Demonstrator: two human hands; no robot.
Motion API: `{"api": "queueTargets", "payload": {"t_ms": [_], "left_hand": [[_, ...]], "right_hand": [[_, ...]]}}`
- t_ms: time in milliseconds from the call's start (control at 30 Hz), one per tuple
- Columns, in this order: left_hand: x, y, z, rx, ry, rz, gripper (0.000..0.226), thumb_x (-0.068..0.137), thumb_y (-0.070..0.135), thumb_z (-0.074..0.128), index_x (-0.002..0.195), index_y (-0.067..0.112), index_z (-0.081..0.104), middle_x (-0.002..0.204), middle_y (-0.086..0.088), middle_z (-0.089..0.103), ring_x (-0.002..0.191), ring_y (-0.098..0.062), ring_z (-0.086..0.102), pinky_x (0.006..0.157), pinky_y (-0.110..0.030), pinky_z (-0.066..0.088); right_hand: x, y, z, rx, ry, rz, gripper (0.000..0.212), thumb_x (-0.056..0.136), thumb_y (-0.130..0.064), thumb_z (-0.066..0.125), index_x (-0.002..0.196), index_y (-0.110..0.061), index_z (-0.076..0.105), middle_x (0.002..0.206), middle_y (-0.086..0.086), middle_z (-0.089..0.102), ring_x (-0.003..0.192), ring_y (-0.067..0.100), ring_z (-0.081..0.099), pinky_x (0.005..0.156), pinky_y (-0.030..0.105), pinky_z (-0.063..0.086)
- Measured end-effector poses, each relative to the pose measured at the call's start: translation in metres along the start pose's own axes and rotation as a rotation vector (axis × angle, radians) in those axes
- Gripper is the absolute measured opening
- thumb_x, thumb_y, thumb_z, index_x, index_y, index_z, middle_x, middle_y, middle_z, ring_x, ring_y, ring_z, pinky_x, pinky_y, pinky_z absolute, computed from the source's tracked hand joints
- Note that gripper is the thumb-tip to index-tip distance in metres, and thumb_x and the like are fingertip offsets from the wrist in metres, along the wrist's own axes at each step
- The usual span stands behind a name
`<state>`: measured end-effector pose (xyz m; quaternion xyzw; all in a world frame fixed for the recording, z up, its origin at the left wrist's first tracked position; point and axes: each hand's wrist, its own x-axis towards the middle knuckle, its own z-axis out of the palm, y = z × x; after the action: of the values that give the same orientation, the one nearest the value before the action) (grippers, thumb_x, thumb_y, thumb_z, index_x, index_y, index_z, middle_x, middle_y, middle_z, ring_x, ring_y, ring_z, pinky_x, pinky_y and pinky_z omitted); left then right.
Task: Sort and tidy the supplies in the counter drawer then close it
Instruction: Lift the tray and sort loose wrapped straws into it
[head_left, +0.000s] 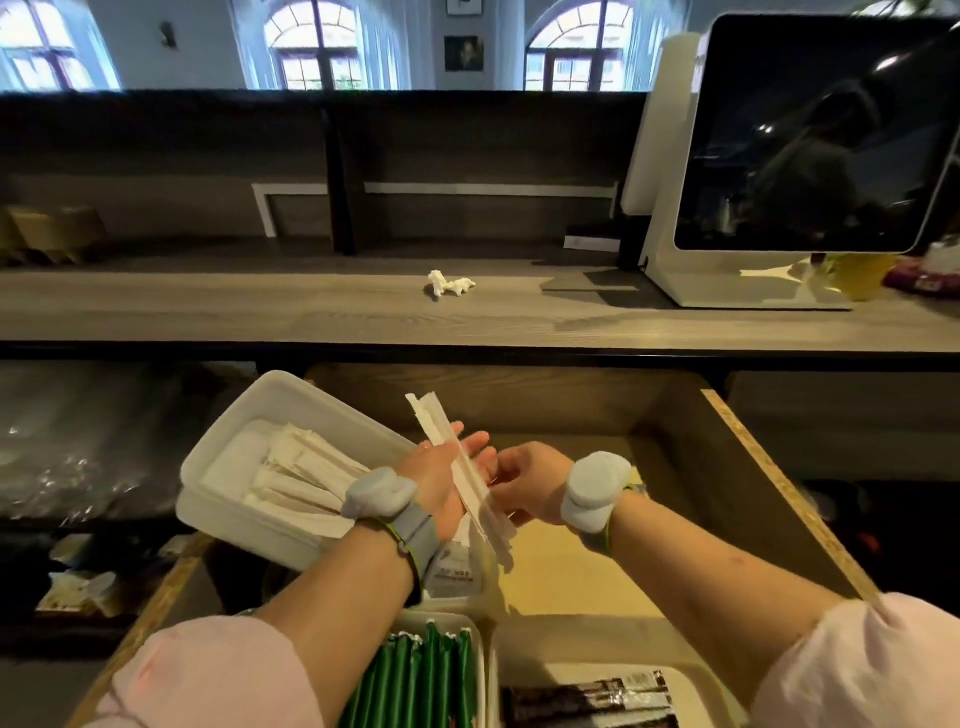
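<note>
The wooden counter drawer (769, 467) stands pulled open below me. My left hand (447, 478) and my right hand (524, 488) meet above its middle, both gripping a small bunch of paper-wrapped straws (470, 480) that runs from upper left to lower right. The left palm faces up under the bunch; the right fingers pinch it from the side. A white plastic bin (291, 400) sits tilted on the drawer's left edge with many more wrapped straws (306, 478) inside. Near me are a bin of green packets (415, 675) and a bin of dark packets (587, 699).
The grey counter top (260, 312) runs across above the drawer, with a crumpled white paper scrap (449, 285) on it. A white-framed screen (810, 140) stands at the right. Dark shelves with plastic bags (78, 441) lie to the left of the drawer.
</note>
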<state>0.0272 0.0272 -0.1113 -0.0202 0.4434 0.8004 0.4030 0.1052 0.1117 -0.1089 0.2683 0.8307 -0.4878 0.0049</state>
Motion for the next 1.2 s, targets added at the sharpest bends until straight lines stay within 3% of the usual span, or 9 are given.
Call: {"api": "queueTargets", "payload": {"t_ms": [133, 267, 400, 500, 567, 633, 800, 1000, 1200], "left_hand": [[-0.003, 0.033, 0.000, 0.027, 0.070, 0.140, 0.018, 0.101, 0.003, 0.031, 0.108, 0.012, 0.045, 0.080, -0.008, 0.051, 0.081, -0.024, 0.057, 0.077, -0.045, 0.047], [-0.004, 0.060, -0.011, 0.207, 0.117, 0.184, 0.027, 0.101, 0.001, 0.031, 0.085, 0.017, 0.046, 0.093, -0.006, 0.062, 0.104, -0.024, 0.053, 0.098, -0.046, 0.039], [-0.015, 0.099, -0.027, 0.647, 0.267, 0.300, 0.027, 0.097, 0.009, 0.043, 0.121, 0.005, 0.054, 0.109, -0.012, 0.061, 0.102, -0.028, 0.057, 0.091, -0.037, 0.043], [-0.041, 0.134, -0.035, 0.908, 0.382, 0.570, 0.050, 0.096, 0.006, 0.044, 0.145, 0.012, 0.037, 0.137, -0.010, 0.050, 0.125, -0.030, 0.050, 0.098, -0.034, 0.041], [-0.055, 0.147, -0.041, 0.980, 0.307, 0.691, 0.049, 0.097, 0.007, 0.043, 0.143, 0.021, 0.041, 0.131, -0.002, 0.055, 0.108, -0.019, 0.058, 0.089, -0.030, 0.049], [-0.062, 0.152, -0.047, 1.126, 0.296, 0.697, 0.043, 0.097, 0.011, 0.043, 0.137, 0.028, 0.048, 0.122, 0.002, 0.058, 0.081, -0.006, 0.055, 0.068, -0.022, 0.048], [-0.050, 0.155, -0.059, 1.533, 0.384, 0.573, 0.050, 0.094, 0.011, 0.046, 0.142, 0.027, 0.042, 0.143, -0.008, 0.048, 0.122, -0.030, 0.053, 0.094, -0.037, 0.046], [-0.038, 0.164, -0.083, 1.685, 0.390, 0.299, 0.054, 0.094, 0.014, 0.048, 0.146, 0.022, 0.034, 0.149, -0.013, 0.041, 0.130, -0.036, 0.045, 0.107, -0.043, 0.038], [-0.048, 0.167, -0.073, 1.589, 0.449, 0.485, 0.039, 0.087, 0.006, 0.057, 0.126, 0.011, 0.057, 0.124, -0.016, 0.062, 0.112, -0.036, 0.058, 0.094, -0.041, 0.046]], "right_hand": [[0.003, -0.018, 0.013, 0.139, 0.088, -0.086, 0.020, 0.090, -0.013, 0.059, 0.107, -0.009, 0.067, 0.092, 0.007, 0.065, 0.081, 0.017, 0.059, 0.069, 0.029, 0.054], [0.001, -0.041, 0.032, 0.275, -0.101, -0.103, 0.024, 0.098, -0.021, 0.049, 0.119, -0.013, 0.056, 0.096, 0.014, 0.065, 0.078, 0.022, 0.063, 0.064, 0.029, 0.050], [0.021, -0.060, 0.062, 0.034, 0.012, -0.216, 0.015, 0.099, -0.013, 0.041, 0.102, -0.012, 0.056, 0.068, 0.000, 0.053, 0.056, 0.010, 0.050, 0.053, 0.022, 0.041], [0.041, -0.069, 0.077, -0.031, 0.012, -0.197, 0.014, 0.100, -0.014, 0.037, 0.092, -0.018, 0.049, 0.070, -0.002, 0.047, 0.061, 0.011, 0.045, 0.062, 0.026, 0.040], [0.050, -0.068, 0.088, -0.221, 0.016, -0.210, 0.011, 0.099, -0.017, 0.038, 0.092, -0.018, 0.047, 0.084, 0.005, 0.052, 0.074, 0.017, 0.047, 0.075, 0.032, 0.041], [0.047, -0.065, 0.097, -0.462, 0.032, -0.240, 0.010, 0.097, -0.021, 0.044, 0.100, -0.016, 0.052, 0.102, 0.012, 0.060, 0.085, 0.021, 0.048, 0.079, 0.032, 0.039], [0.028, -0.059, 0.087, -0.566, 0.082, -0.268, 0.032, 0.092, -0.030, 0.053, 0.123, -0.023, 0.057, 0.124, 0.006, 0.061, 0.113, 0.028, 0.058, 0.097, 0.034, 0.045], [0.026, -0.032, 0.053, -0.573, 0.261, -0.032, 0.021, 0.090, -0.028, 0.047, 0.100, -0.013, 0.058, 0.105, 0.010, 0.066, 0.091, 0.031, 0.063, 0.075, 0.034, 0.052], [0.018, -0.009, 0.035, -0.143, 0.172, 0.145, 0.041, 0.098, -0.035, 0.039, 0.115, -0.003, 0.060, 0.085, 0.009, 0.058, 0.078, 0.024, 0.055, 0.074, 0.033, 0.047]]}}
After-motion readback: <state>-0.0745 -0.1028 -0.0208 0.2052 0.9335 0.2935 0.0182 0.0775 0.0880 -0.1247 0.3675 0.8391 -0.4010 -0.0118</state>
